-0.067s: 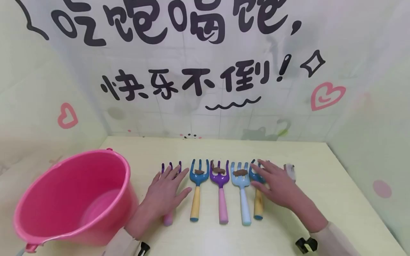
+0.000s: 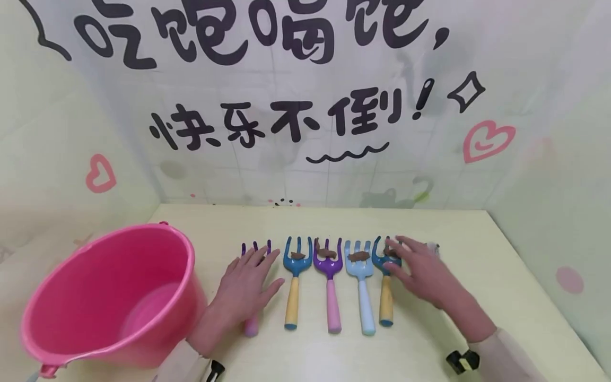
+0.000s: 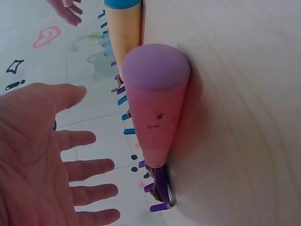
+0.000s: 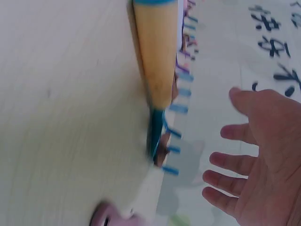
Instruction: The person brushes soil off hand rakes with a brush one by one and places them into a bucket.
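Several hand garden forks lie side by side in a row on the table. My left hand (image 2: 245,286), fingers spread, hovers over the leftmost fork (image 2: 251,324), which has a pink handle and purple tines; the left wrist view shows the palm apart from its handle (image 3: 155,103). My right hand (image 2: 425,276) is held over the right side of the rightmost fork (image 2: 386,302), blue with a yellow handle. In the right wrist view its fingers are extended, holding nothing. Between the hands lie a blue fork (image 2: 291,302), a purple fork (image 2: 332,302) and a light blue fork (image 2: 365,302). Brown lumps (image 2: 359,257) sit on the tines.
A large pink bucket (image 2: 191,265) stands on the left, beside my left forearm. Behind my right hand a small pale object (image 2: 433,248) is mostly hidden. A wall sheet (image 2: 286,185) with black lettering closes off the back of the table (image 2: 315,355).
My right hand has shifted a little to the right, uncovering more of the rightmost fork's head and covering more of the pale object. The left hand stays over the leftmost fork.
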The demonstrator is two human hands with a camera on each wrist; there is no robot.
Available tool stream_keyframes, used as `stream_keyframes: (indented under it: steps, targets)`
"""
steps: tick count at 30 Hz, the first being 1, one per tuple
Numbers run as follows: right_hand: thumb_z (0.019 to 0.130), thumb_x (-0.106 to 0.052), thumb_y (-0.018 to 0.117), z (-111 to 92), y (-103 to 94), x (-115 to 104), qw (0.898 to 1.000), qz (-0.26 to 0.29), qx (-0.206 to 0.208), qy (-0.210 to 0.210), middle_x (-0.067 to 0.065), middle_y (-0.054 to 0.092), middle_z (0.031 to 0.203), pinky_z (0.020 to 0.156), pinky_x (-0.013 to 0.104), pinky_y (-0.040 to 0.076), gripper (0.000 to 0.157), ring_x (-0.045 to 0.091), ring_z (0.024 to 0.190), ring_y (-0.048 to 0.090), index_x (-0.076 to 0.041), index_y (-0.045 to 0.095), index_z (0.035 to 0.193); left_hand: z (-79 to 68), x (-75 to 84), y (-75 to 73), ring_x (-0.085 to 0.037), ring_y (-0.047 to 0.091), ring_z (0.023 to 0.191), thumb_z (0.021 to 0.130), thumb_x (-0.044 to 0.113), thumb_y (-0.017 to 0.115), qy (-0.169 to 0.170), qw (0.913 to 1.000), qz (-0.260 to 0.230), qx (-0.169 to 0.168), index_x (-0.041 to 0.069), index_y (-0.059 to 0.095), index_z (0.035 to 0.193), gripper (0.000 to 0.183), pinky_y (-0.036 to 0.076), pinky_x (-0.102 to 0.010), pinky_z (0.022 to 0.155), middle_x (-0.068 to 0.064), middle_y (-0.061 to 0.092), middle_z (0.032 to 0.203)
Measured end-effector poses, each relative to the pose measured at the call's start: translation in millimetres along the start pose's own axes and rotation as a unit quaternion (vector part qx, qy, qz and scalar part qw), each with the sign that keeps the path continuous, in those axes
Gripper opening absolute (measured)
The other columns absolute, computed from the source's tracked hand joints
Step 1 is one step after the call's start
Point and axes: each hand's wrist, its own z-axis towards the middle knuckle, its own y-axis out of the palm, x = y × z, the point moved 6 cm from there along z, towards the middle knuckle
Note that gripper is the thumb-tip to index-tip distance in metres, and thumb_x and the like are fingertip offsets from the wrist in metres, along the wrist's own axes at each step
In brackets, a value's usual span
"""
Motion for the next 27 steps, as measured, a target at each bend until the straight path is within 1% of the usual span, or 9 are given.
stream_keyframes:
  steps: [3,5,7,10,13,15,19,23,27]
  targets:
    - [0.1,-0.027,0.068,-2,-8.3,22,0.999,0.013,0.022,0.043,0.03,0.056,0.13,0.092,0.064,0.046,0.051,0.049,0.113,0.057,0.003,0.055,0.139,-1.0,-2.3,-3.8,-0.045,0.042,0.136,0.095,0.047,0.069,-0.017,0.9996,-0.011,0.019,0.011,0.048,0.151,0.07,0.037,-0.064,0.105,-0.021,0.048,0.147]
    - [0.099,-0.025,0.068,-7,-10.1,36,0.996,0.015,0.018,0.084,0.031,0.058,0.12,0.084,0.06,0.051,0.05,0.045,0.1,0.059,0.006,0.055,0.136,-2.3,-4.1,-4.9,-0.045,0.045,0.132,0.094,0.046,0.07,-0.034,0.9991,-0.016,0.021,0.009,0.048,0.15,0.071,0.04,-0.064,0.101,-0.021,0.05,0.144]
    - [0.098,-0.025,0.069,-12,-8.9,47,0.991,0.016,-0.003,0.131,0.032,0.058,0.11,0.074,0.055,0.053,0.053,0.04,0.088,0.059,0.011,0.052,0.132,-3.8,-6.3,-4.5,-0.046,0.048,0.128,0.093,0.047,0.071,-0.052,0.9984,-0.015,0.016,0.007,0.048,0.15,0.073,0.044,-0.063,0.098,-0.022,0.051,0.142]
    - [0.096,-0.029,0.07,-22,-3.6,60,0.979,0.015,-0.054,0.194,0.028,0.055,0.093,0.061,0.046,0.051,0.059,0.033,0.076,0.055,0.017,0.046,0.124,-5.2,-9.1,-2.7,-0.046,0.053,0.12,0.092,0.048,0.072,-0.074,0.9972,-0.005,0.006,0.004,0.047,0.149,0.075,0.049,-0.06,0.092,-0.024,0.052,0.139]
    - [0.094,-0.029,0.071,-27,1.0,69,0.966,0.021,-0.093,0.24,0.024,0.052,0.084,0.056,0.041,0.049,0.061,0.032,0.072,0.054,0.018,0.039,0.116,-5.6,-10.9,-0.5,-0.045,0.055,0.116,0.091,0.047,0.074,-0.092,0.9958,-0.001,-0.002,0.003,0.048,0.147,0.076,0.052,-0.058,0.088,-0.025,0.052,0.137]
    - [0.093,-0.026,0.073,-29,2.4,73,0.958,0.026,-0.105,0.266,0.024,0.051,0.083,0.055,0.039,0.049,0.062,0.032,0.071,0.055,0.017,0.035,0.115,-5.1,-11.1,1.1,-0.045,0.055,0.116,0.09,0.046,0.075,-0.099,0.995,-0.005,-0.006,0.002,0.048,0.146,0.076,0.053,-0.058,0.087,-0.025,0.052,0.137]
    - [0.091,-0.016,0.071,-29,1.2,78,0.946,0.043,-0.108,0.303,0.029,0.051,0.084,0.054,0.038,0.051,0.062,0.033,0.068,0.058,0.017,0.026,0.117,-4.4,-10.3,3.3,-0.044,0.054,0.116,0.09,0.045,0.076,-0.106,0.9942,-0.016,-0.009,0.002,0.047,0.146,0.076,0.054,-0.057,0.085,-0.026,0.051,0.137]
    - [0.087,-0.008,0.068,-28,-1.6,79,0.943,0.05,-0.108,0.311,0.031,0.051,0.081,0.053,0.04,0.051,0.06,0.033,0.064,0.06,0.016,0.021,0.116,-4.0,-8.4,4.0,-0.044,0.055,0.115,0.089,0.044,0.077,-0.109,0.9938,-0.018,-0.009,0.002,0.047,0.146,0.077,0.055,-0.056,0.082,-0.027,0.051,0.136]
    - [0.085,-0.011,0.07,-30,-0.7,81,0.938,0.042,-0.118,0.323,0.029,0.049,0.079,0.054,0.041,0.05,0.062,0.034,0.063,0.057,0.015,0.021,0.111,-4.8,-7.1,3.8,-0.043,0.055,0.113,0.088,0.043,0.078,-0.113,0.9935,-0.016,-0.011,0.001,0.046,0.146,0.078,0.057,-0.055,0.079,-0.028,0.051,0.136]
